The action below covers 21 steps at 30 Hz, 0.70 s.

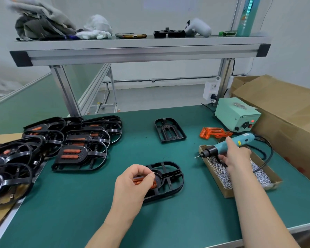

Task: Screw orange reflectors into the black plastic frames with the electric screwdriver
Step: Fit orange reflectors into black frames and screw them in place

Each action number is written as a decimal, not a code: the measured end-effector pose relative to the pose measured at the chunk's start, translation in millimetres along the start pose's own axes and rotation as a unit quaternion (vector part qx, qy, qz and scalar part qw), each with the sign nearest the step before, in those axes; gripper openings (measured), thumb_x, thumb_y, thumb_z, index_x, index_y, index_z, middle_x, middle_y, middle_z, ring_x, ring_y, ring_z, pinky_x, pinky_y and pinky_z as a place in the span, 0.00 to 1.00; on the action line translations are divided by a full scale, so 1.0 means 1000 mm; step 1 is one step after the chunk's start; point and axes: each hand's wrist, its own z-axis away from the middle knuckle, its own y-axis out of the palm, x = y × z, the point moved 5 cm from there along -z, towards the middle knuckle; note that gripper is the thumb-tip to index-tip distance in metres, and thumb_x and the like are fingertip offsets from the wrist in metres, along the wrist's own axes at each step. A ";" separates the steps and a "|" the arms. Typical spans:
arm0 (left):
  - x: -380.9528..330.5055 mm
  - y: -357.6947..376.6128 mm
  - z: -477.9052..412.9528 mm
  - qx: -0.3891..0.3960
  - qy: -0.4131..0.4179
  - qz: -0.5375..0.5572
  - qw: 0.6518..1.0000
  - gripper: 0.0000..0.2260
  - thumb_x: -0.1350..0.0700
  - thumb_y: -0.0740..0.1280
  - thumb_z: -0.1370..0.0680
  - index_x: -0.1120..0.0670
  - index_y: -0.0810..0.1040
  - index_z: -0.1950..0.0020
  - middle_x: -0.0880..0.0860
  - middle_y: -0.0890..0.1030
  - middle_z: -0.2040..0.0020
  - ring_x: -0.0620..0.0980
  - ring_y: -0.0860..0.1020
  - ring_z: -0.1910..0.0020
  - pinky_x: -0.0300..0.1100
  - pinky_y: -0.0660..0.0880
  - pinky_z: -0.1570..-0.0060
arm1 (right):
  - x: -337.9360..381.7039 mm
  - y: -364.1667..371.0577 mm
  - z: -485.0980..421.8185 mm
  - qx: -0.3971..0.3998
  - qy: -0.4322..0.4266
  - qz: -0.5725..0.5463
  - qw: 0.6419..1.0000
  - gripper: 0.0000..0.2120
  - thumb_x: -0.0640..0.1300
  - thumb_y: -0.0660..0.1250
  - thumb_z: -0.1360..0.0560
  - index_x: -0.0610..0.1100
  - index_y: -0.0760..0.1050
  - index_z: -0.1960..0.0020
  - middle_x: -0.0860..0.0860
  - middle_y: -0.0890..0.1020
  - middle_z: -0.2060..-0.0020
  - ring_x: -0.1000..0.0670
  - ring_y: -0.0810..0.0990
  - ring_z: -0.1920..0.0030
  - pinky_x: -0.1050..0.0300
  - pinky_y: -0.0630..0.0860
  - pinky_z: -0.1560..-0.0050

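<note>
Working frame (pixel 180 183) lay flat on the green tabletop (pixel 79 217), near centre, an orange reflector (pixel 153 184) seated in its recess. The left hand (pixel 132 183) hovered over that end. Its fingers (pixel 149 173) pinched what looked like a small screw, probably to start it in a hole before driving. The right hand (pixel 237 157) was wrapped round the electric screwdriver (pixel 222 146), held low over the cardboard screw tray (pixel 228 193) at right. The bit pointed left toward the frame, so the tool was close for the next pass. Spare reflectors (pixel 213 133) and one bare frame (pixel 170 130) lay farther back within reach, apparently the next pieces. Finished frames (pixel 79 151), reflectors already in, were stacked at left. The driver's power box (pixel 237 116) stood far right, its cord looping round the tray.
</note>
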 end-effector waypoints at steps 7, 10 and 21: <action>0.005 -0.011 0.000 -0.017 -0.013 0.014 1.000 0.10 0.60 0.69 0.23 0.47 0.80 0.62 0.44 0.82 0.65 0.40 0.78 0.65 0.37 0.72 0.60 | 0.004 0.006 -0.001 0.001 0.007 -0.078 0.997 0.18 0.47 0.71 0.23 0.42 0.68 0.39 0.46 0.78 0.50 0.51 0.79 0.61 0.56 0.77 0.64; 0.008 -0.014 0.000 -0.011 -0.015 0.002 1.000 0.11 0.60 0.67 0.22 0.49 0.79 0.64 0.44 0.80 0.66 0.41 0.75 0.66 0.35 0.71 0.61 | 0.012 0.020 0.021 0.038 -0.008 -0.186 0.982 0.15 0.45 0.72 0.25 0.43 0.72 0.42 0.49 0.77 0.58 0.54 0.77 0.65 0.60 0.75 0.68; 0.011 -0.013 0.002 0.013 -0.012 0.082 0.996 0.02 0.52 0.72 0.29 0.49 0.82 0.59 0.53 0.83 0.60 0.50 0.79 0.59 0.47 0.75 0.51 | 0.026 0.088 0.121 0.209 0.009 -0.292 0.933 0.13 0.40 0.73 0.26 0.44 0.74 0.45 0.51 0.78 0.66 0.55 0.75 0.70 0.64 0.75 0.65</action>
